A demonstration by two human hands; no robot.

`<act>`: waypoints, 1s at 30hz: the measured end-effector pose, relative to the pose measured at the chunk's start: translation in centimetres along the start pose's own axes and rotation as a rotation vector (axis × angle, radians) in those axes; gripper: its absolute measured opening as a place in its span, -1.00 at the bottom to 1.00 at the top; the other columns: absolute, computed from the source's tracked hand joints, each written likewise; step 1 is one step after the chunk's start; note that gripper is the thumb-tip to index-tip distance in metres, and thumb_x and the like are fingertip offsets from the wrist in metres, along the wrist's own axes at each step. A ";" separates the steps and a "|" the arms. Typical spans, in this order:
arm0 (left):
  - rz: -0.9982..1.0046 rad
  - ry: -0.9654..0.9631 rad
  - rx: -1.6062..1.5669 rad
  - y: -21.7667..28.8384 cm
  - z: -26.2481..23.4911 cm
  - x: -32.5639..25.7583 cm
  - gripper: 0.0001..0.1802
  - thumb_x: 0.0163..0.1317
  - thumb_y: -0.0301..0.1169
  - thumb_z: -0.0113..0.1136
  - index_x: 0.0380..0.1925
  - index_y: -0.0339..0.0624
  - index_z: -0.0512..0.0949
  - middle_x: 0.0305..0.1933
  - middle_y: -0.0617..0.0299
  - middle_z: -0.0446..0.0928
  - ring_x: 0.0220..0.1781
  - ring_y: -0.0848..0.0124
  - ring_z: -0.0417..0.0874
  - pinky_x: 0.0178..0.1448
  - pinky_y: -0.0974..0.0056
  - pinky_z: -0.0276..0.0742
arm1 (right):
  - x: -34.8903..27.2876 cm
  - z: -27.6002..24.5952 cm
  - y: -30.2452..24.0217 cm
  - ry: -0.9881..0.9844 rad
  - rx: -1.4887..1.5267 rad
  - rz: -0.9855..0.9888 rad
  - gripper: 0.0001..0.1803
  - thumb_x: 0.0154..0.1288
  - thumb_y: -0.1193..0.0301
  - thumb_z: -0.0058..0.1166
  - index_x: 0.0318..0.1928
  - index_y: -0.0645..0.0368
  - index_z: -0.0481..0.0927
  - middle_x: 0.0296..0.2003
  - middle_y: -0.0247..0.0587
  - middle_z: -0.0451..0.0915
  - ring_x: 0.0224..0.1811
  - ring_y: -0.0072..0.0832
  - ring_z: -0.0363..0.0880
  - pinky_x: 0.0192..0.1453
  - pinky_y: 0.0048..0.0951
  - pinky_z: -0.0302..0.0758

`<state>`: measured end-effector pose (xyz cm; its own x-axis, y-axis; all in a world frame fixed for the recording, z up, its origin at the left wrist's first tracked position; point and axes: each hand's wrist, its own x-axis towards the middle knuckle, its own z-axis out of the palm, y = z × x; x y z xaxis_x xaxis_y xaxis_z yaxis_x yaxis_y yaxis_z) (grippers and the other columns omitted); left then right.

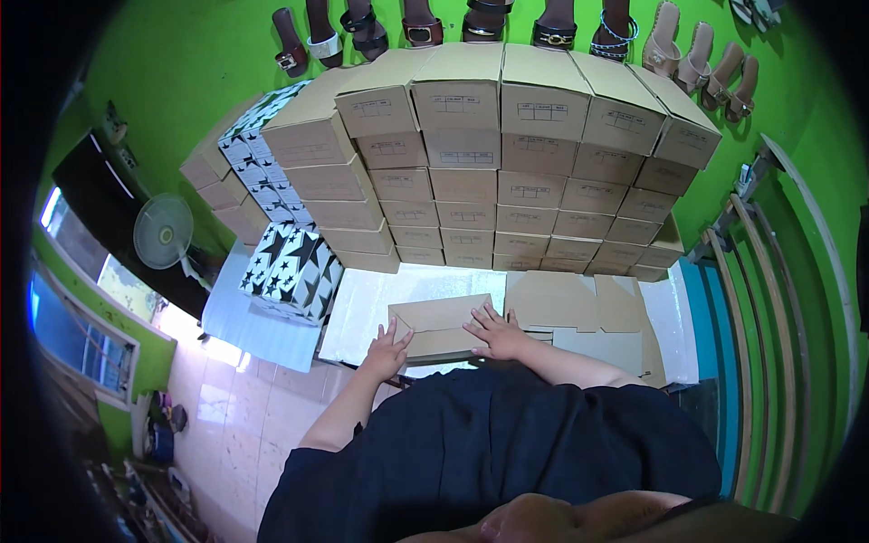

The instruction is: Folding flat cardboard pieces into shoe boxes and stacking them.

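Observation:
A small brown cardboard box [442,344] lies lengthwise in front of me, its folded panels showing on the upper side. At its left end my left hand [389,353] presses with fingers spread. My right hand [496,333] lies over the right end, fingers stretched out and apart on the cardboard. Just to the right of that hand are flat cardboard blanks [557,303], stacked on the white work surface [362,299]; a greyish piece [602,348] is among them. The underside of the box is hidden.
Behind the surface rises a wall of stacked brown boxes [462,185]. Star-patterned boxes [294,271] stand on the left. Sandals [423,34] hang along the green wall above. A fan [164,231] is at far left, a wooden rack [756,317] at right.

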<state>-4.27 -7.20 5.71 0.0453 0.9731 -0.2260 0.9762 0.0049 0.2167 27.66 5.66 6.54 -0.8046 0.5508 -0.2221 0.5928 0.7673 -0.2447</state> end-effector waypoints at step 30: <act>-0.023 0.144 -0.058 0.7 1.4 0.5 -0.40 0.32 -0.11 0.00 0.39 0.28 0.33 0.62 -0.02 -0.14 0.53 -0.36 0.01 0.47 -0.26 0.15 | -0.5 0.6 -1.4 0.119 -0.018 0.106 -0.04 0.24 -0.31 -0.02 0.53 -0.20 0.03 0.57 -0.18 -0.10 0.62 -0.09 -0.27 0.45 0.45 -0.04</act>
<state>-3.31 -7.00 4.42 -0.0120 0.9955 -0.0935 0.9626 0.0368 0.2683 27.29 4.07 6.41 -0.7365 0.6634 -0.1320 0.6750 0.7078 -0.2085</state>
